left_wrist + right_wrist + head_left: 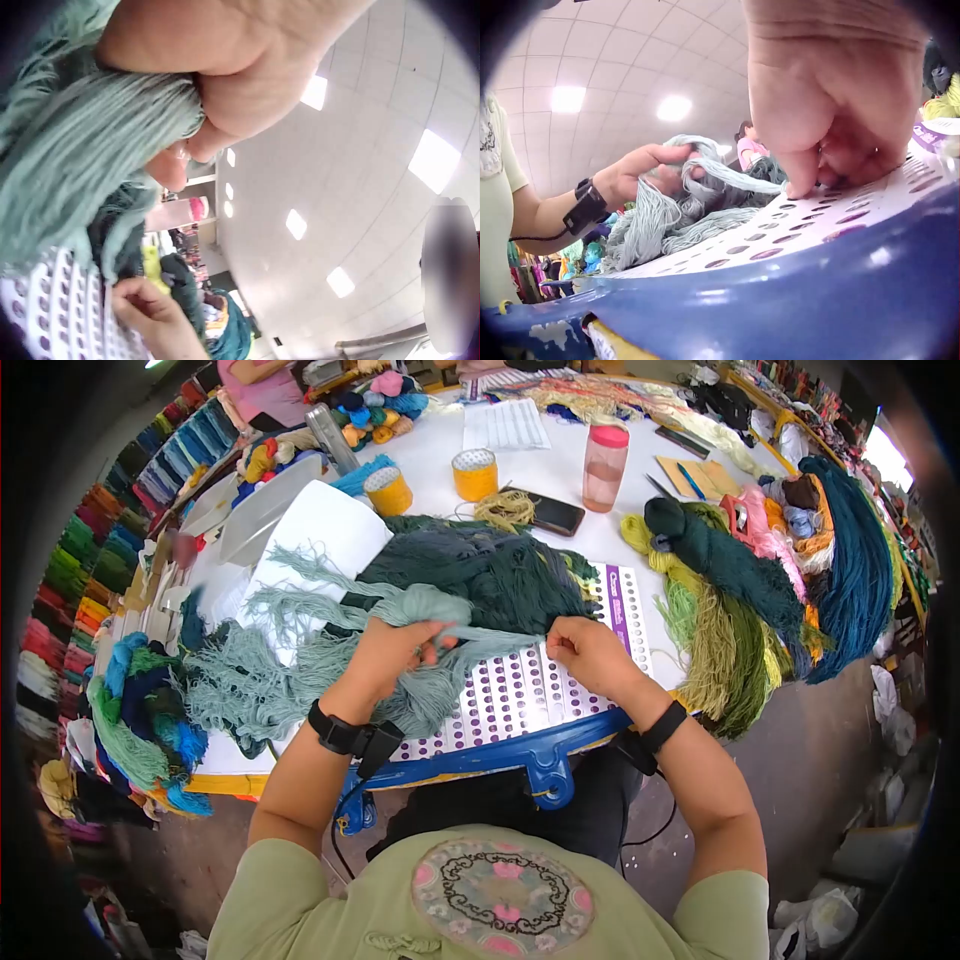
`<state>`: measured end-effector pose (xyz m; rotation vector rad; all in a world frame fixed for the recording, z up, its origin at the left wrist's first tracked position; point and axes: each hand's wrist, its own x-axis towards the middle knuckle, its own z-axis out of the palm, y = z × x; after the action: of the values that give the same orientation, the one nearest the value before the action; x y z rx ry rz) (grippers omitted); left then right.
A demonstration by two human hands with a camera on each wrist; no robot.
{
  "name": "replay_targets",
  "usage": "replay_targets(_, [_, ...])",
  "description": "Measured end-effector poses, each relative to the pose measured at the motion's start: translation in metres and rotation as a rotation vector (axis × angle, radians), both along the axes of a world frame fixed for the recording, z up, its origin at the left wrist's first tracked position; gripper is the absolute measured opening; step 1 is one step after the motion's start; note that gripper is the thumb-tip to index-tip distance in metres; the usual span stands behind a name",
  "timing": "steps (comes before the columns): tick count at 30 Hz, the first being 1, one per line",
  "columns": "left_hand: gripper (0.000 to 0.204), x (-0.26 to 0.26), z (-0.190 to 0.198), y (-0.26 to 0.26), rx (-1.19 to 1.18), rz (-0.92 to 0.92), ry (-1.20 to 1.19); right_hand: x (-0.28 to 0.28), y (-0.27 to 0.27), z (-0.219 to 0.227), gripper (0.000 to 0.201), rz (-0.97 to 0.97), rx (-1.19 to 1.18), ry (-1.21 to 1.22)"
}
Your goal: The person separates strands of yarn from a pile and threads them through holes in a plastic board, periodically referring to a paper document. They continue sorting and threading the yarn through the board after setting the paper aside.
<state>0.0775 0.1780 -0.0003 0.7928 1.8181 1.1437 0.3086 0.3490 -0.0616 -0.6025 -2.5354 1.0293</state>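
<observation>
Pale teal yarn (430, 690) lies in a loose heap over the left part of a white card with rows of holes (510, 695). The left hand (390, 655) grips a bundle of this yarn, its fingers curled round the strands, as the left wrist view also shows up close. From that bundle a thin stretch of yarn (742, 180) runs across to the right hand (840, 97), whose thumb and fingertips pinch its end just above the card. Dark green yarn (480, 570) is piled behind both hands.
Behind the yarn are a phone (545, 512), yellow tape rolls (475, 475) and a pink bottle (605, 465). Olive and dark green skeins (725, 630) hang at the right edge. White paper (320, 535) lies at left; a blue frame (480, 755) borders the near edge.
</observation>
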Motion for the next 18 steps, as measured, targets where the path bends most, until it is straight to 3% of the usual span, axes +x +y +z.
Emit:
replay_targets(1, [0.017, 0.004, 0.012, -0.001, 0.150, 0.036, -0.078, 0.001, 0.000, 0.002, 0.011, 0.005, 0.014, 0.013])
replay_targets(3, [0.023, 0.009, 0.033, -0.006, 0.190, 0.033, -0.069, -0.001, -0.005, 0.010, 0.016, 0.006, -0.033, -0.066])
replay_targets(5, [0.033, 0.017, 0.036, -0.008, 0.562, -0.098, -0.360, -0.008, -0.016, 0.021, 0.017, -0.054, -0.085, 0.015])
replay_targets(6, [0.048, 0.037, 0.056, -0.007, 0.563, -0.087, -0.588, -0.011, -0.026, 0.036, 0.016, -0.077, -0.282, 0.189])
replay_targets(7, [0.048, 0.045, 0.058, -0.005, 0.575, -0.096, -0.578, -0.013, -0.037, 0.051, 0.016, -0.101, -0.481, 0.362])
replay_targets(9, [0.061, 0.060, 0.060, -0.002, 0.629, -0.147, -0.839, -0.011, -0.062, 0.088, 0.017, -0.039, -0.737, 0.524])
replay_targets(11, [0.065, 0.072, 0.059, 0.000, 0.637, -0.230, -0.809, -0.007, -0.080, 0.113, 0.017, -0.020, -0.826, 0.520])
replay_targets(13, [0.060, 0.081, 0.059, 0.000, 0.589, -0.379, -0.670, -0.006, -0.086, 0.107, 0.015, -0.040, -0.815, 0.547])
replay_targets(15, [0.059, 0.090, 0.059, 0.000, 0.615, -0.347, -0.582, -0.004, -0.088, 0.105, 0.010, 0.019, -0.752, 0.580])
replay_targets(18, [0.056, 0.094, 0.062, -0.003, 0.639, -0.303, -0.578, 0.006, -0.091, 0.109, 0.008, -0.042, -0.797, 0.588])
